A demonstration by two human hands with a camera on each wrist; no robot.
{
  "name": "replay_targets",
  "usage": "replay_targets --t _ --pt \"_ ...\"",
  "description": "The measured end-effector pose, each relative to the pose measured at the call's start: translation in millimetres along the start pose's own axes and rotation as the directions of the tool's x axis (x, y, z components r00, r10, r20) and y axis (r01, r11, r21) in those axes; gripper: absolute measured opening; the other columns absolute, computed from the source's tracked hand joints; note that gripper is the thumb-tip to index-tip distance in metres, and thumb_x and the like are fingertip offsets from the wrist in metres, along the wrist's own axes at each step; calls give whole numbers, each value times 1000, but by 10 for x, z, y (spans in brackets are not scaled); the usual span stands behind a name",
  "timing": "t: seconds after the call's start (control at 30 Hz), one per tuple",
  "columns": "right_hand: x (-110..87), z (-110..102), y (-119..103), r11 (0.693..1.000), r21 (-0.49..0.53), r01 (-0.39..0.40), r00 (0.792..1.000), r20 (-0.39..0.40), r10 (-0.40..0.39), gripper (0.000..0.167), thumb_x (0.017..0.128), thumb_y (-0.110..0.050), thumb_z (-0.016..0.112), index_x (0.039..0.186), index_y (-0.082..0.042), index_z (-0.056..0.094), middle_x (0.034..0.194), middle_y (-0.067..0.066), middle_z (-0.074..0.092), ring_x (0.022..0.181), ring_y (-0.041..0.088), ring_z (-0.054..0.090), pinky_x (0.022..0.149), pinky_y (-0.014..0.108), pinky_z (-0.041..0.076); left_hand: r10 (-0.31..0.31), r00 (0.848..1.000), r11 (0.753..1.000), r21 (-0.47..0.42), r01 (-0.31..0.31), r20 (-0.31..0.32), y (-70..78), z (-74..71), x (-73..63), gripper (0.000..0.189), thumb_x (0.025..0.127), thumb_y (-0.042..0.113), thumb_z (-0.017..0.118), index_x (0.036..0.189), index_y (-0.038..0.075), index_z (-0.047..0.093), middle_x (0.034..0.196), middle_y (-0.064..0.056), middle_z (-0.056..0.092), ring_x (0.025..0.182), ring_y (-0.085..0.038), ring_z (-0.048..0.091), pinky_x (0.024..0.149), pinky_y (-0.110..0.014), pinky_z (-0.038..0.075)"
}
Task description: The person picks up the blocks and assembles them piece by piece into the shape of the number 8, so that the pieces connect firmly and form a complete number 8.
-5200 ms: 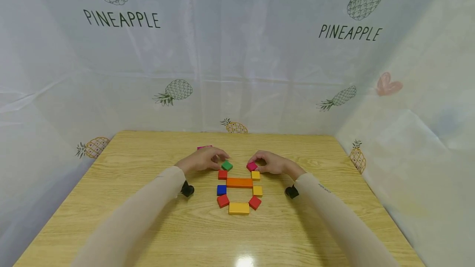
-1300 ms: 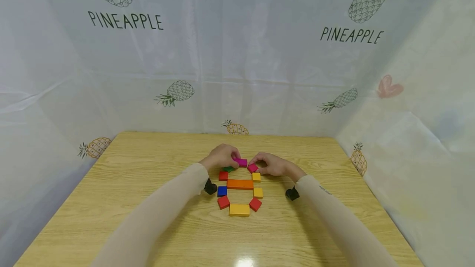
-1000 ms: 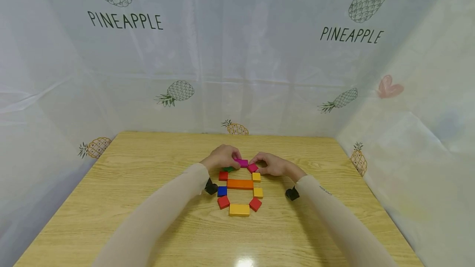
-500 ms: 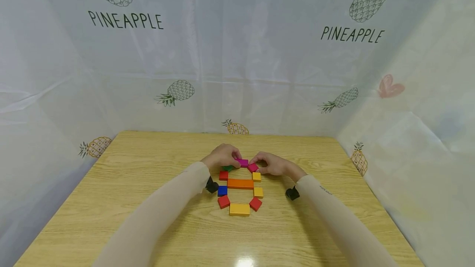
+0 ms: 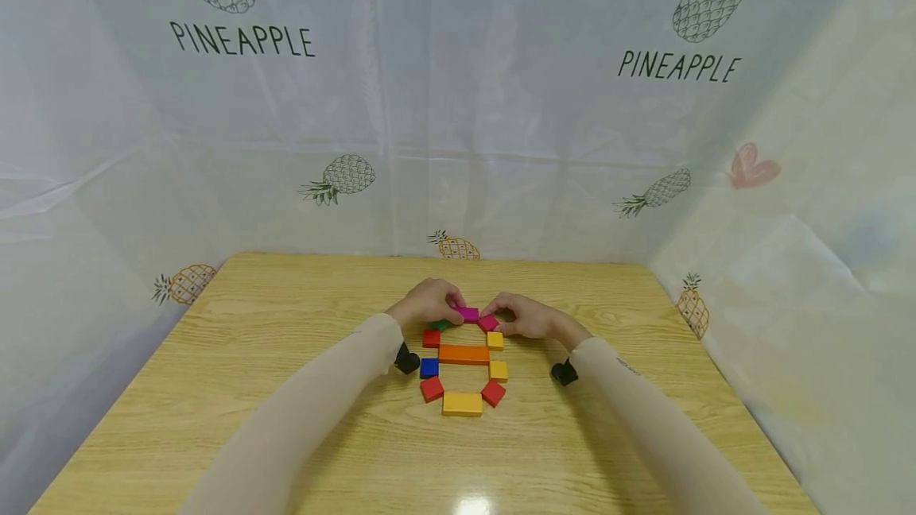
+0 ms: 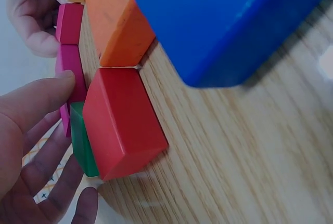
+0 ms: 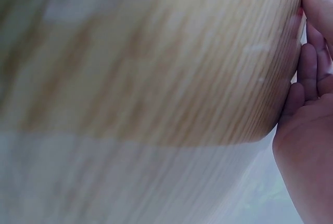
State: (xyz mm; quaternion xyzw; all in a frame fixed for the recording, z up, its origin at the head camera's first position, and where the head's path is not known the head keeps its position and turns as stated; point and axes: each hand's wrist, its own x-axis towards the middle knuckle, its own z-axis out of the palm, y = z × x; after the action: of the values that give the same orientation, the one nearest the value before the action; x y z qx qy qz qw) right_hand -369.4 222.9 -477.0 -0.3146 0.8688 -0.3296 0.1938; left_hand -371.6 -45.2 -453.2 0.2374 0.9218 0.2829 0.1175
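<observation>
My left hand (image 5: 429, 300) pinches a long magenta block (image 5: 469, 315) at the far end of a ring of wooden blocks, thumb on the near side. Across from it, my right hand (image 5: 528, 316) pinches a small pink block (image 5: 488, 323) between thumb and forefinger. These two blocks meet end to end in the left wrist view. A green block (image 6: 80, 141) sits by the left fingers, partly hidden in the head view, beside a red block (image 6: 122, 125). By my right thumb lies a yellow block (image 5: 495, 341). The right wrist view shows mostly table and the curled fingers.
An orange bar (image 5: 463, 354) crosses the ring's middle. A blue block (image 5: 429, 368), another yellow block (image 5: 498, 371), two tilted red blocks and a long yellow block (image 5: 462, 404) form the near part. The wooden table (image 5: 322, 451) meets a pineapple-printed curtain (image 5: 529, 205) behind.
Since the oldest frame, my left hand has brought the magenta block from the back left to between the green and pink blocks. Over the last second both hands have stayed nearly still.
</observation>
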Motion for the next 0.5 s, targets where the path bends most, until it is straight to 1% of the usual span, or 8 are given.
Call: replay_targets --t 0.2,0.3,0.5 --pt "4 -5 12 1000 -8 -4 1000 4 4 28 106 -8 64 134 -12 69 135 8 59 131 30 52 120 57 37 10 1000 1000 3 -10 4 -21 6 20 16 91 23 87 104 18 80 98 3 74 90 -17 63 87 -35 53" --pt "7 -5 11 1000 -10 -12 1000 3 12 28 106 -8 65 133 -13 70 136 6 59 131 29 52 120 55 37 14 1000 1000 2 -14 6 -37 13 29 16 90 24 87 104 19 80 97 3 74 89 -17 63 86 -35 52" --pt "13 0 9 1000 -7 -17 1000 -3 17 28 105 -9 66 133 -15 70 135 5 60 132 28 53 120 54 37 12 1000 1000 -8 -12 8 -49 16 36 16 91 24 87 104 20 80 98 4 74 89 -17 63 87 -35 53"
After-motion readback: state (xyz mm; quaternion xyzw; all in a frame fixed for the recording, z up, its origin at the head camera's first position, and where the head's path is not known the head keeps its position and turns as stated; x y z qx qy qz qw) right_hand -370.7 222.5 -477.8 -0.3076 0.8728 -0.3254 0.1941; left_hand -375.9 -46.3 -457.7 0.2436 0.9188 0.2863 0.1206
